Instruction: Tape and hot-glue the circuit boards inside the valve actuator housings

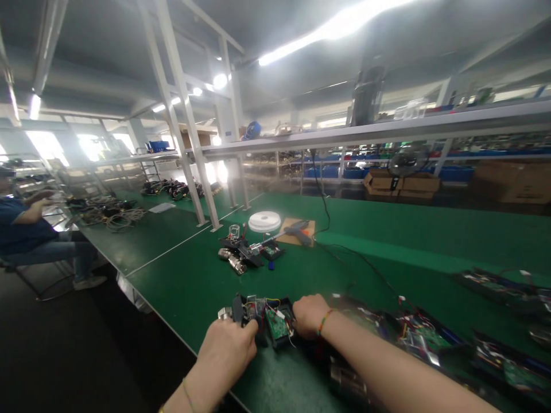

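Observation:
My left hand (230,347) is closed around the near end of a black electronic assembly (269,321) with a green circuit board and coloured wires, lying near the front edge of the green bench (198,287). My right hand (309,315) is curled on the right side of the same assembly, with a beaded bracelet on the wrist. A metal connector (224,313) sticks out at the assembly's left end.
A second assembly (245,252) lies further back, with a white tape roll (264,221) and a glue gun (299,230) on cardboard behind it. More assemblies (430,341) line the right. A seated person (30,235) is at far left. Shelving posts (189,143) rise mid-bench.

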The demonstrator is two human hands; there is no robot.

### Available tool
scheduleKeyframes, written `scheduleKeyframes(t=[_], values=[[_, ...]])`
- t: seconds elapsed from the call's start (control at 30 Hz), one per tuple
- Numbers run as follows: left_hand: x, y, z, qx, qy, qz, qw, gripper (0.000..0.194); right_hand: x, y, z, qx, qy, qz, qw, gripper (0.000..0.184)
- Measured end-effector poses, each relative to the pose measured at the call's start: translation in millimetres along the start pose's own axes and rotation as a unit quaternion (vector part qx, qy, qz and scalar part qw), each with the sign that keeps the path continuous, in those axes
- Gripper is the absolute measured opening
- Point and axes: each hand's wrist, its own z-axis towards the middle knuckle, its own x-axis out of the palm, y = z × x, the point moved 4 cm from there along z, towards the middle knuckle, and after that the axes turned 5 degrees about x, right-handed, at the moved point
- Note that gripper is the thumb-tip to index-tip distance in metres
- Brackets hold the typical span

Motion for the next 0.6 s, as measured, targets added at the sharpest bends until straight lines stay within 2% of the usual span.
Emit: scheduleKeyframes(t=[0.13,0.27,0.37,0.43,0.5,0.6], values=[[-3.5,20,0,-0.041,0.008,0.007,0.999,0.039,-2,6,-12,-0.022,-0.001,-0.031,0.999,0.026],[-6.4,35,-21,-0.091,-0.002,0.004,0.996,0.050,-17,7,-33,-0.044,-0.074,-0.029,0.996,0.023],[-2.3,38,-49,-0.156,-0.056,-0.102,0.981,0.045,-16,14,-56,-0.082,-0.125,-0.012,0.989,0.026],[7.3,32,-67,-0.195,-0.117,-0.257,0.939,0.043,-3,24,-68,-0.108,-0.126,-0.009,0.986,0.025],[21.4,20,-82,-0.223,-0.164,-0.405,0.871,0.047,15,33,-76,-0.123,-0.120,-0.011,0.985,0.029],[40.1,-2,-95,-0.276,-0.203,-0.526,0.778,0.055,34,41,-81,-0.145,-0.120,-0.009,0.982,0.041]])
